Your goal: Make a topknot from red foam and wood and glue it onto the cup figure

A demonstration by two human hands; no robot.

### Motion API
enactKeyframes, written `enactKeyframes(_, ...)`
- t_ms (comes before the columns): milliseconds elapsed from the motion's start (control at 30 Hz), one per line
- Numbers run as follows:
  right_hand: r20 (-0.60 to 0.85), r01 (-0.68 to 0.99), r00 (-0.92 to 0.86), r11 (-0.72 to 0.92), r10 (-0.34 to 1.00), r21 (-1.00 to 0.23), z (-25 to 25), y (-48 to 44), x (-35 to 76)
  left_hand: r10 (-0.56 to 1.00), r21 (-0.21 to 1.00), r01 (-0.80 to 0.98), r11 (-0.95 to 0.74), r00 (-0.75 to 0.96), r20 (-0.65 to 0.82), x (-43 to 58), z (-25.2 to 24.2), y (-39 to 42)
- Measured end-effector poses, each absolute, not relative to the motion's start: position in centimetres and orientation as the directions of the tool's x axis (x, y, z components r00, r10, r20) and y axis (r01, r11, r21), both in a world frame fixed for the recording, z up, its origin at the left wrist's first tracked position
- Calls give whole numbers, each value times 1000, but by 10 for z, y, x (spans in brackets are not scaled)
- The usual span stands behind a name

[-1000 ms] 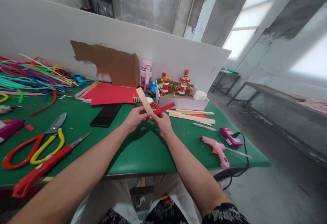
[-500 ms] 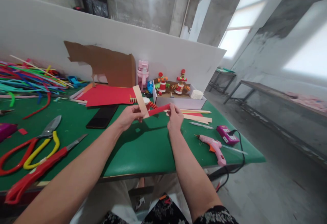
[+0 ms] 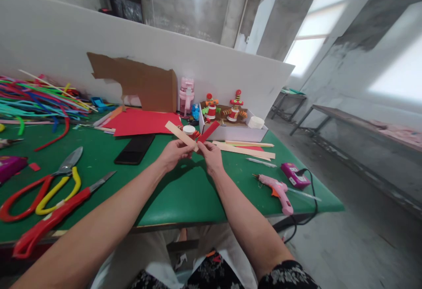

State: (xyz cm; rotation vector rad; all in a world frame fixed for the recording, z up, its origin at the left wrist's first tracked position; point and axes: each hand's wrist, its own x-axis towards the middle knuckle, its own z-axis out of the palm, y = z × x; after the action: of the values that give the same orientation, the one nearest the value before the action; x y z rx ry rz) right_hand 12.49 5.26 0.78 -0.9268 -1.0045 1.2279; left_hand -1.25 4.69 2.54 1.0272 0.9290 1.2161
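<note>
My left hand (image 3: 177, 154) is closed on the lower end of a beige paper strip (image 3: 178, 132), which slants up to the left. Close beside it, my right hand (image 3: 211, 157) pinches a red paper strip (image 3: 209, 131) near its lower end. The two strips meet at my fingertips in a V; whether they are stuck together I cannot tell. Just behind them stands a small white-topped piece (image 3: 189, 129), partly hidden by the beige strip. More beige strips (image 3: 247, 149) lie to the right of my right hand, over a bit of red paper.
A pink hot glue gun (image 3: 277, 190) and its purple plug block (image 3: 294, 175) lie at right. A box (image 3: 231, 134) holds two small figures. Red sheets (image 3: 145, 123), a phone (image 3: 134, 150), scissors (image 3: 62, 179), a red-handled knife (image 3: 66, 210) and pipe cleaners (image 3: 36, 100) occupy the left.
My right hand has slid left, from the red strip's far end to where the strips meet. The red strip now points up to the right, and the beige one leans further left.
</note>
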Motion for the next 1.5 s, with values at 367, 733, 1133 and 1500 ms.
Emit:
enactKeyframes(367,-10,-432,7,-6,1000,-902,17,50,121,996,960,-278,13,93,14,-15,27,49)
enactKeyframes(733,-160,-519,-169,-226,972,-824,12,48,126,993,976,-219,-9,116,35,-15,30,47)
enactKeyframes(1133,-85,-408,-100,-119,991,-905,17,47,127,996,975,-222,-3,84,22,-15,30,47)
enactKeyframes(1500,-34,-341,-29,-42,999,-939,12,48,126,998,968,-251,26,59,-12,-13,23,48)
